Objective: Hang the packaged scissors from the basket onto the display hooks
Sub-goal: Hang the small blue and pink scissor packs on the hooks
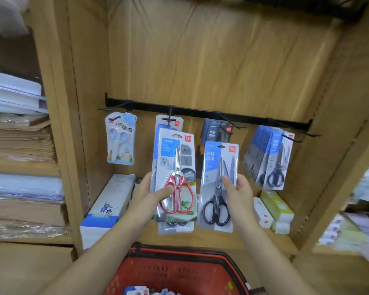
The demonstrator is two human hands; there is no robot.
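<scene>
A black rail (200, 113) of hooks crosses the wooden shelf (222, 60) above a red basket (158, 271). Each hand grips one upright scissors pack, hang-hole uppermost. The left hand (151, 194) holds the red pack (175, 167) just under its hook (169, 119). The right hand (237, 192) holds the black pack (218, 167) lower.

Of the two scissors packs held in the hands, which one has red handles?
The kitchen scissors pack held by the left hand: its handles are red. The black scissors pack in the right hand has black handles.
</scene>
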